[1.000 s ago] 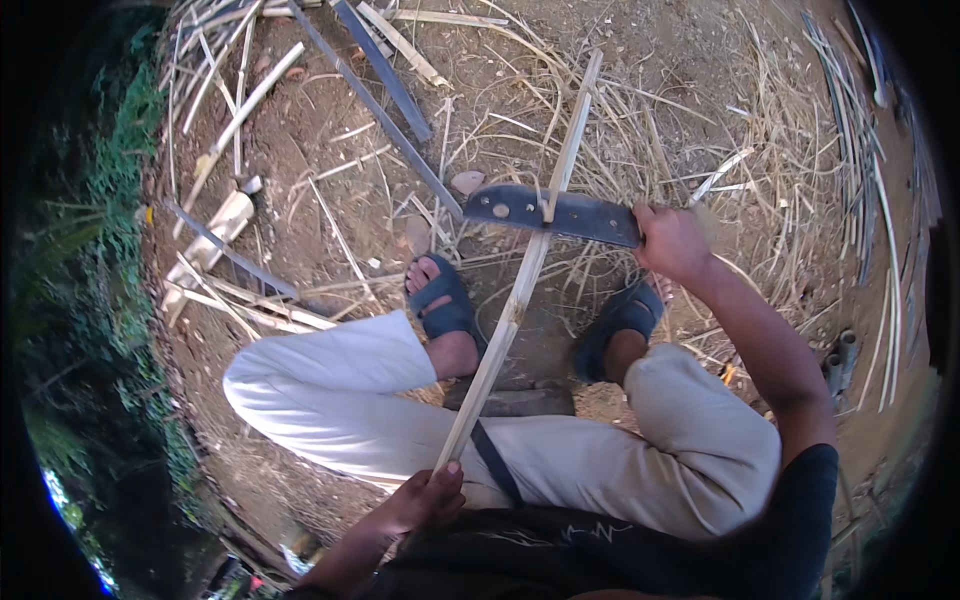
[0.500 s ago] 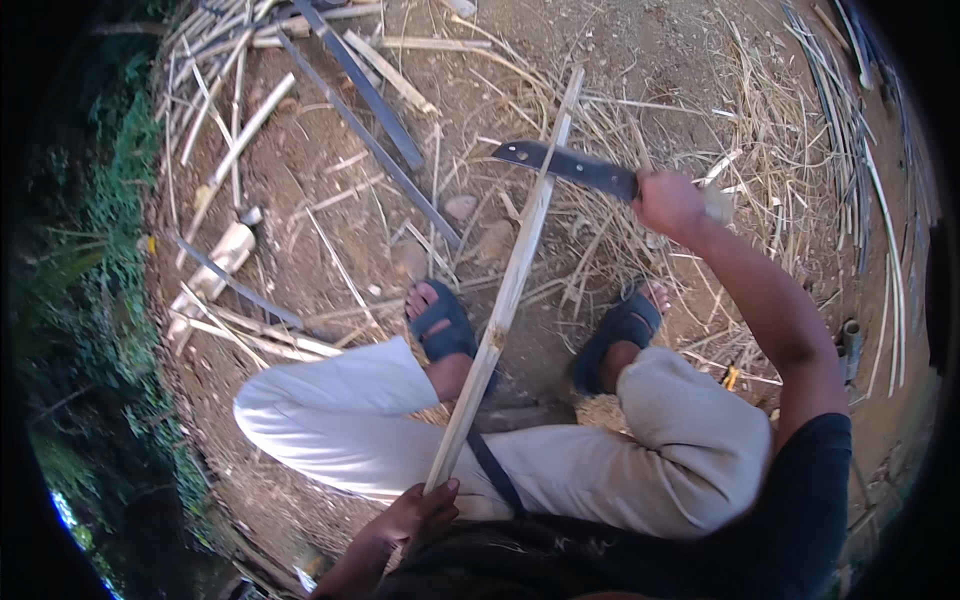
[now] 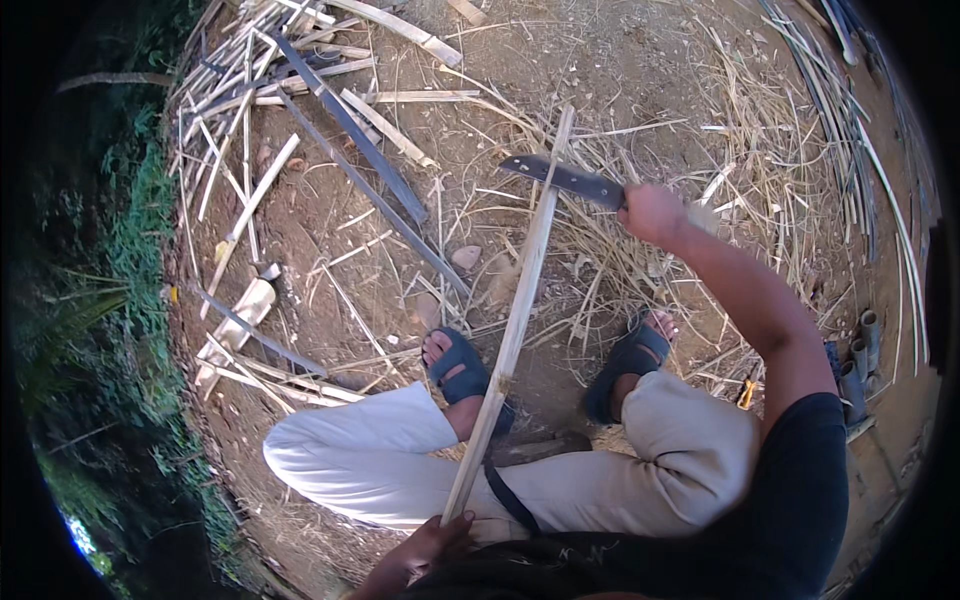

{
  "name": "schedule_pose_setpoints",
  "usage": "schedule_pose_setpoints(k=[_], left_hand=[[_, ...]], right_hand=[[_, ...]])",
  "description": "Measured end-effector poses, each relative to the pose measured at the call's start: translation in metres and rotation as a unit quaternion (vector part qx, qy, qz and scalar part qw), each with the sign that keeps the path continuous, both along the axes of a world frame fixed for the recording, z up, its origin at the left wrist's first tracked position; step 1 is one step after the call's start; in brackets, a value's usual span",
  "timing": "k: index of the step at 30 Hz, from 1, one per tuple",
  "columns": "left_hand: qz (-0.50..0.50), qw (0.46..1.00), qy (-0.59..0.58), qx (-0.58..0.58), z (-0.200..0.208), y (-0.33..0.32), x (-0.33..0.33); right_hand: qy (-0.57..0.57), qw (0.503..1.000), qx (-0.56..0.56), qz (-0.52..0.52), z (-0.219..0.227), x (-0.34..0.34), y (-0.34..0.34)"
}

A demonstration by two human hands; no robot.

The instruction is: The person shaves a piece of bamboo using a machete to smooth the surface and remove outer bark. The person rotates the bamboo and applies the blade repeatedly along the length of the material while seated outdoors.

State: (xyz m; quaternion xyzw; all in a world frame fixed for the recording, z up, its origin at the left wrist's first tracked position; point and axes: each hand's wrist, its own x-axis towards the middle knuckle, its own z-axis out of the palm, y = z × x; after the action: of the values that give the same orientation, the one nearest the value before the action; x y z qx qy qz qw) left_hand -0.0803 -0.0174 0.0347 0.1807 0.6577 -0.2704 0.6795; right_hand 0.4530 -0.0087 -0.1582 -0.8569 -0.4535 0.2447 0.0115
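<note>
A long pale bamboo strip (image 3: 518,315) runs from my lap up between my feet, slanting slightly to the right. My left hand (image 3: 440,542) is closed around its near end, close to my body. Out in front, my right hand (image 3: 655,215) grips a machete (image 3: 592,187) with a dark blade, its handle mostly hidden by the fingers. The blade lies across the strip a little short of the far end, pointing left. A darker, knotty joint shows about halfway along the strip.
Dark split strips (image 3: 350,115) and a pile of pale bamboo pieces (image 3: 240,100) lie at the far left. Thin shavings (image 3: 770,170) cover the ground on the right, beside long slender strips (image 3: 835,130). A split log (image 3: 240,325) lies left of my sandals (image 3: 460,370). Short tubes (image 3: 860,370) stand at right.
The blade has moved along the strip toward its far end. My view has shifted, so the ground and my legs sit lower. Both hands keep their grip.
</note>
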Motion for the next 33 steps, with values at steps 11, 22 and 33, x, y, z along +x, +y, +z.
schedule_pose_setpoints(k=[11,22,33], left_hand=[[-0.016,1.0,0.017,0.017,-0.002,-0.002,0.003],[-0.04,0.998,-0.037,-0.012,-0.005,0.012,-0.021],[-0.053,0.994,-0.096,-0.028,-0.022,0.006,-0.044]], right_hand=[[-0.069,0.994,0.01,-0.082,-0.033,0.062,0.009],[0.048,0.967,0.097,0.232,-0.021,-0.041,-0.008],[-0.009,0.995,0.03,0.098,-0.012,-0.01,-0.002]])
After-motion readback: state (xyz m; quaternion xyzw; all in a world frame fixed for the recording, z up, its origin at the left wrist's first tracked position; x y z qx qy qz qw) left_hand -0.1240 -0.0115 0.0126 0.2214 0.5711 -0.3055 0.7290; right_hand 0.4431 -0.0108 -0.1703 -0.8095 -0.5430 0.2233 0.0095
